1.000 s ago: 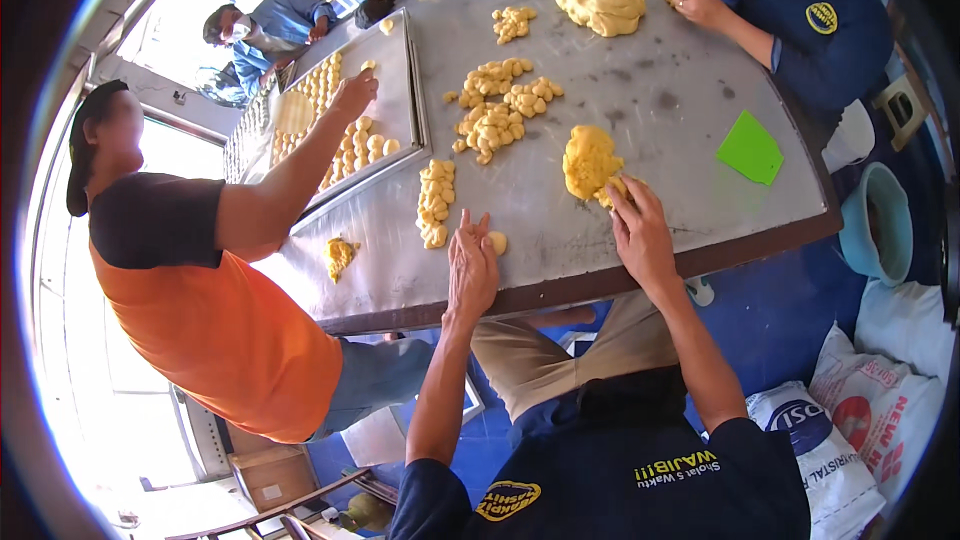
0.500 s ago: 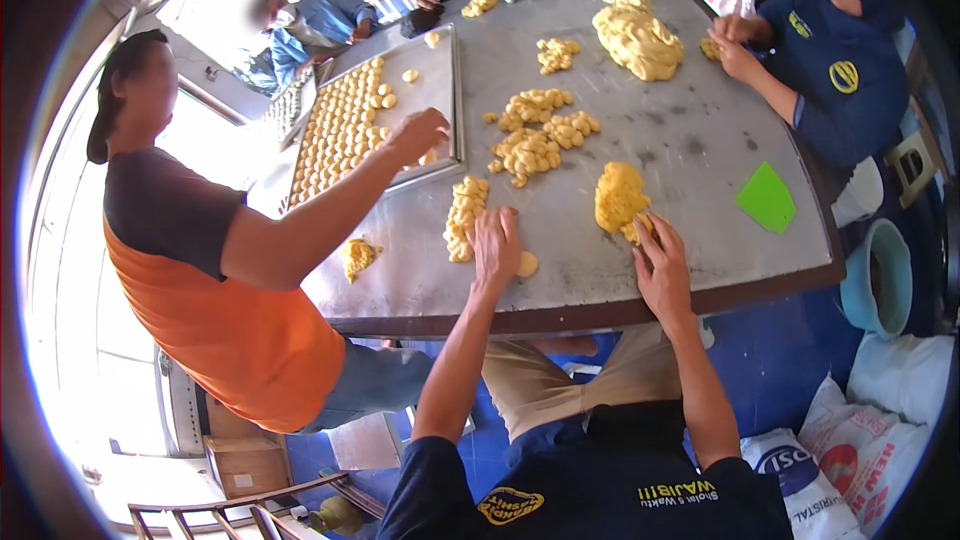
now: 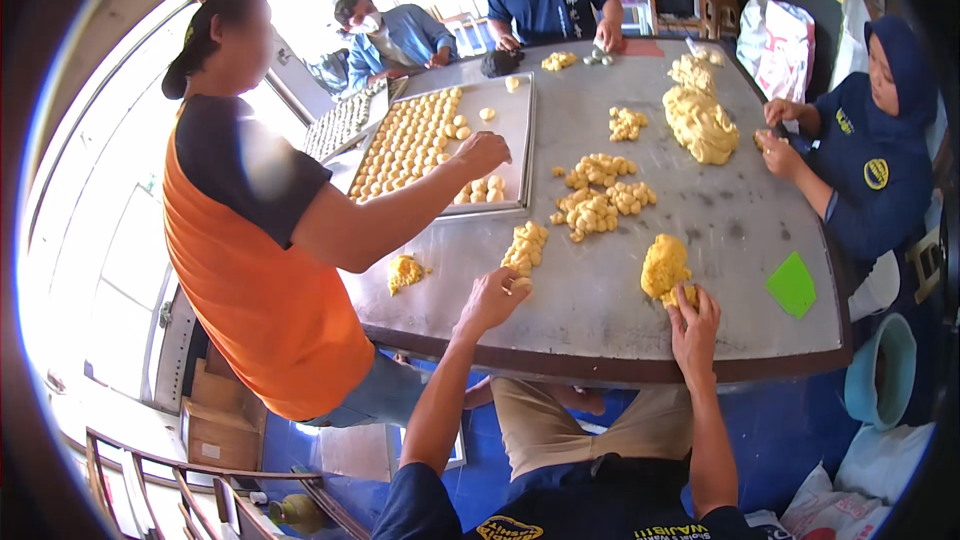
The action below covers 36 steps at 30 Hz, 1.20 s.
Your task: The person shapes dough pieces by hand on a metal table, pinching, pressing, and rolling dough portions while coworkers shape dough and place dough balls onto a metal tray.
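My left hand (image 3: pixel 488 304) is curled with its fingertips on a small pale dough piece (image 3: pixel 521 284), beside the near end of a row of dough balls (image 3: pixel 525 245). My right hand (image 3: pixel 695 328) has its fingers closed on a bit of crumbly yellow filling (image 3: pixel 681 295), at the near edge of the larger mound of yellow filling (image 3: pixel 663 262). Part of what the right fingers grip is hidden by the hand. Several clusters of dough pieces (image 3: pixel 590 208) lie farther off on the metal table (image 3: pixel 620 330).
At left, a person in orange (image 3: pixel 255 270) reaches over a tray of round dough balls (image 3: pixel 528 140). Another yellow heap (image 3: pixel 405 274) lies near that person. A large dough mass (image 3: pixel 700 125) and a green scraper (image 3: pixel 792 285) are on the right. Other people work around the table.
The view has tilted up, so the table sits lower and farther right. My left hand has gone from lying flat to gripping the dough piece, moving left. My right hand stays by the filling.
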{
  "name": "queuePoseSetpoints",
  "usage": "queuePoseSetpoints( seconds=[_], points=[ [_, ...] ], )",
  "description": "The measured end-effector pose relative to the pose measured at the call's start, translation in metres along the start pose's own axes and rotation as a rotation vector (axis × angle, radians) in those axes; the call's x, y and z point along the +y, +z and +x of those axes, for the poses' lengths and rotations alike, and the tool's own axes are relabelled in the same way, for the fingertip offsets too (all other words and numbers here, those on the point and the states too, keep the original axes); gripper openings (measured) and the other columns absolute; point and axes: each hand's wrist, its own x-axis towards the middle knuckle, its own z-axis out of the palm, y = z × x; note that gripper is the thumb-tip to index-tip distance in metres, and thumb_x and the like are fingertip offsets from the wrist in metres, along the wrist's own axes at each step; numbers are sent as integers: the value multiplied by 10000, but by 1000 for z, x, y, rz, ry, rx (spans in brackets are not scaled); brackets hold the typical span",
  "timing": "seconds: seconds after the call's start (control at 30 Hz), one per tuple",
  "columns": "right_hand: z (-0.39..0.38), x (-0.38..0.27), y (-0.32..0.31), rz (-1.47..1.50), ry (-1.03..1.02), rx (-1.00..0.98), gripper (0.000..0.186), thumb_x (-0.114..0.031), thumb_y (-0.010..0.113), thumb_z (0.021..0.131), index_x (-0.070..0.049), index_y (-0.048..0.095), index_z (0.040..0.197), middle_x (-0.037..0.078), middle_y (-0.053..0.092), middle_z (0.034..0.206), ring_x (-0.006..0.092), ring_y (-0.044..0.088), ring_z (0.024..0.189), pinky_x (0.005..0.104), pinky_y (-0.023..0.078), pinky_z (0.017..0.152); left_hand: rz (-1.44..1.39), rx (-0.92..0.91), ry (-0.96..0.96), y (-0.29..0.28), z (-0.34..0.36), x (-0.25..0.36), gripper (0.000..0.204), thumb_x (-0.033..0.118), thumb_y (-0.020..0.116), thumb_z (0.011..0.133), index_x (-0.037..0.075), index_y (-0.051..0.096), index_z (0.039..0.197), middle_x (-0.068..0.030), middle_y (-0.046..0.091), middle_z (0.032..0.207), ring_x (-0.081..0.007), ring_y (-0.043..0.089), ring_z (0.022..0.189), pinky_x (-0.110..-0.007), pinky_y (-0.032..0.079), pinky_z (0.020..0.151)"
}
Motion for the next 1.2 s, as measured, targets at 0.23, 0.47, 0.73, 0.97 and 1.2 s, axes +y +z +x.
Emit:
queuePoseSetpoints(
  seconds=[0.23, 0.47, 0.73, 0.97, 1.2],
  points=[
    [-1, -17, 5, 81, 9, -22, 434, -198, 696, 963, -95, 659, 1384, 222, 550, 1390, 414, 485, 1256, 489, 410, 1088, -207, 736, 172, 5, 58, -28, 441, 265, 741, 927, -14, 653, 1257, -164, 742, 963, -238, 708, 773, -344, 558, 694],
    [10, 1, -9, 125, 7, 10, 410, -128, 749, 872, -46, 710, 1273, 151, 675, 1210, 363, 552, 1137, 453, 446, 1027, 261, 431, 208, 57, -12, -47, 337, 177, 650, 930, 27, 609, 1230, -175, 662, 1123, -396, 602, 1090, -490, 498, 935],
    [41, -5, -48, -200, -206, -398, 372, 49, 666, 774, -69, 764, 1113, 180, 671, 1073, 374, 585, 1050, 426, 488, 939, 70, 250, 42, 31, -5, -36, 244, 128, 703, 888, 46, 615, 1101, -160, 657, 1040, -377, 601, 1069, -462, 500, 908],
    [9, 30, -27, -156, -157, -73, 513, 125, 567, 800, 34, 652, 1298, 262, 522, 1319, 409, 535, 1133, 438, 469, 1005, -177, 302, 141, 35, -18, 6, 226, 162, 689, 931, 30, 671, 1114, -187, 733, 917, -349, 704, 874, -435, 546, 779],
    [8, 9, -30, 26, -10, -97, 433, 61, 631, 837, 54, 660, 1268, 208, 629, 1214, 397, 576, 1087, 450, 483, 966, 421, 193, 655, 102, -68, 38, 253, 290, 677, 955, 58, 745, 881, -165, 742, 884, -302, 717, 900, -425, 563, 791]
  ],
)
